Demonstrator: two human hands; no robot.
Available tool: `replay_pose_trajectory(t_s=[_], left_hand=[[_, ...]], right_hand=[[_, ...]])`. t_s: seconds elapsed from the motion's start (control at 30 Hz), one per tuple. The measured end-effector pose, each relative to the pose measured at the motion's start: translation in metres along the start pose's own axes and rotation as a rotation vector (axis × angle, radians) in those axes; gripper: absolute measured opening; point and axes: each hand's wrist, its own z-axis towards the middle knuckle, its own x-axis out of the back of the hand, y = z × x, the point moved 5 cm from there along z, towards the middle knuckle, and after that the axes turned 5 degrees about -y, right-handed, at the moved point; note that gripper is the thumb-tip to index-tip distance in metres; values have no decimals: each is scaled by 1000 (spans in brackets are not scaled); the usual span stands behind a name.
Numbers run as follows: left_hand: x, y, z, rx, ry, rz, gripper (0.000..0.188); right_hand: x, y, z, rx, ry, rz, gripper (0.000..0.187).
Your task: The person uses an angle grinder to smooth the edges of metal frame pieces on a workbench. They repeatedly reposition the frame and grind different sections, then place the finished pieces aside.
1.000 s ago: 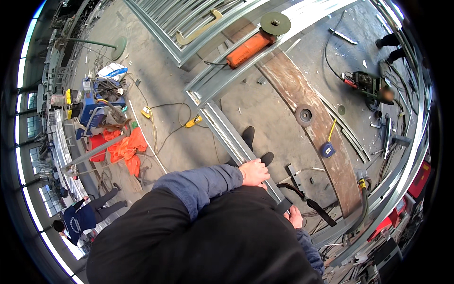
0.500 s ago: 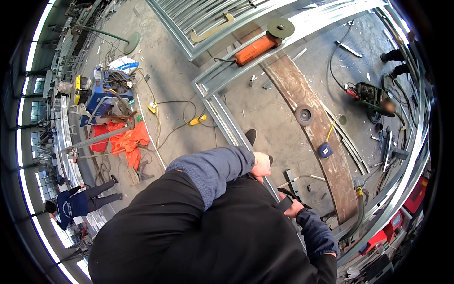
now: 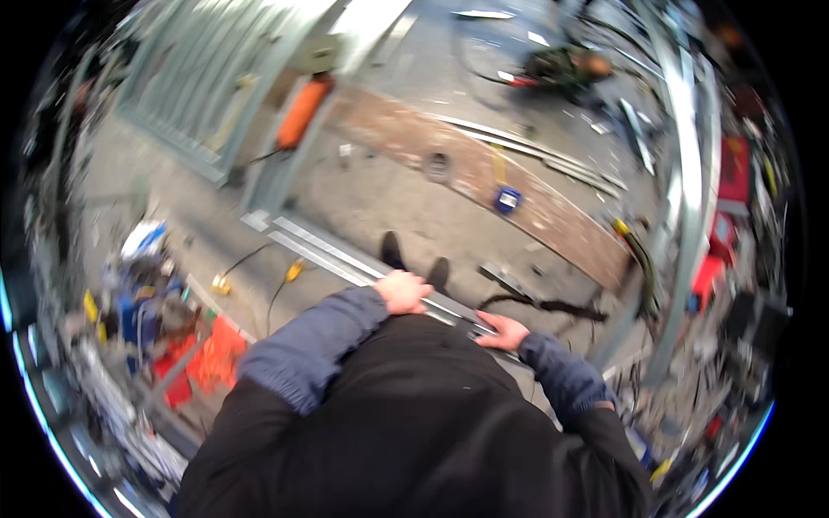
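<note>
The rail [image 3: 318,249] is running just in front of the body [image 3: 449,406], where both hands are reaching it. The left hand [image 3: 403,292] is lying over it, likely for steadying; the right hand [image 3: 503,331] is touching it farther along (blur is hiding whether either grip is closing). The grinder [image 3: 302,114] is resting on the frame [image 3: 272,183], presumably for easy reach.

Grey-brown floor [image 3: 358,203] dotted with pale scraps [image 3: 537,39] — bright light strips [image 3: 32,388] curving at lower left.
</note>
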Motion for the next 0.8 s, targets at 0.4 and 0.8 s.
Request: replay_pose_trajectory(t_s=[0.4,0.8], left_hand=[[-22,-43,42,153,-648,-149,104],[-18,-45,52,120,-820,-285,90]], right_hand=[[4,29,61,-74,-504,-50,141],[25,5,57,-68,-559,-112,132]])
